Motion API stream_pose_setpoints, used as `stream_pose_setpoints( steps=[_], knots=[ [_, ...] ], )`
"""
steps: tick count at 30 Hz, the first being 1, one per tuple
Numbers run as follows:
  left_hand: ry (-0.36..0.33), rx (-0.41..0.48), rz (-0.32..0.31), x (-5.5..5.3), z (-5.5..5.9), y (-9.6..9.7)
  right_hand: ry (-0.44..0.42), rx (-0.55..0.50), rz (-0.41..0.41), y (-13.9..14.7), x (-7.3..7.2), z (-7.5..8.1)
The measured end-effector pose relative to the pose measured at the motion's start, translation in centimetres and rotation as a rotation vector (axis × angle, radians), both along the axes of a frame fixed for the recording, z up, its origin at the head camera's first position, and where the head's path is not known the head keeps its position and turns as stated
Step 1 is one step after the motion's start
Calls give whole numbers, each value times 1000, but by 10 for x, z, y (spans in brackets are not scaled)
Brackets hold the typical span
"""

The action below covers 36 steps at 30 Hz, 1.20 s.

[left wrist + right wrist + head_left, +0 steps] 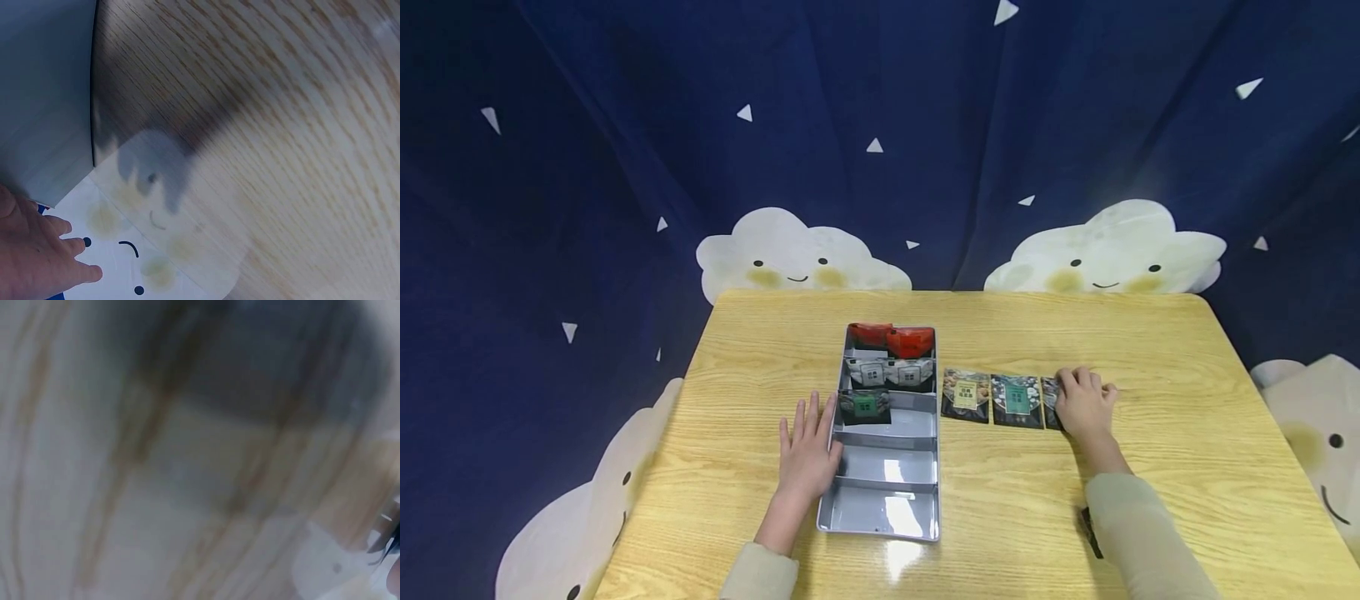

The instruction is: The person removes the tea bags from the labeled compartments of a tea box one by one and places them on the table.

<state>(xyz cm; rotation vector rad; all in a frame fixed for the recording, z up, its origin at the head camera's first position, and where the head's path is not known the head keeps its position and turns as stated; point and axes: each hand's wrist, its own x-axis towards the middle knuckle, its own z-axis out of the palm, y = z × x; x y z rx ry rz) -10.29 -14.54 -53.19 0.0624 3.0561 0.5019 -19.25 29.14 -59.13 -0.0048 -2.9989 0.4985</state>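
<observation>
A grey tray [887, 508] with a row of compartments lies on the table. Fingers spread, my left hand [807, 457] rests along its left edge, the thumb at the rim. Right of the tray, flat packets form a row: a yellow-labelled packet [966, 395], a green-labelled packet [1017, 401] and a dark packet [1051, 403]. My right hand [1086, 406] has curled fingers on the dark packet and covers most of it. In the right wrist view, a dark packet edge [390, 540] shows by a fingertip.
The tray's far compartment holds red packets [912, 342], the second pale packets [910, 372], and the third one black packet with a green label [863, 406]. A small black object [1092, 533] is partly hidden by the right sleeve. A dark blue curtain [880, 100] hangs behind the table.
</observation>
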Motion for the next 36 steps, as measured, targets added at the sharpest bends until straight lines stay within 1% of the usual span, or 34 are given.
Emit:
stream_pose_setpoints(
  steps=[6, 14, 20, 22, 25, 28, 32, 36],
  knots=[
    [2, 5, 0, 0, 0, 0, 7, 4, -11, -1, 1, -4],
    [0, 0, 5, 0, -1, 0, -4, -10, -28, -2, 2, -4],
    [-10, -1, 4, 0, 0, 0, -13, -23, -30, -2, 3, -1],
    [-10, 1, 1, 0, 0, 0, -3, -35, -38, -1, 3, 0],
    [-9, 0, -1, 0, 1, 0, 26, -53, -51, -4, 5, 3],
    [-7, -7, 1, 0, 1, 1, 78, -84, -50, -12, 6, 10],
    [-8, -13, 2, 0, 2, 1, 164, -124, -11, -30, 5, 21],
    [-8, -16, -4, 0, 3, 1, 248, -133, 51, -51, 3, 32]
  ],
)
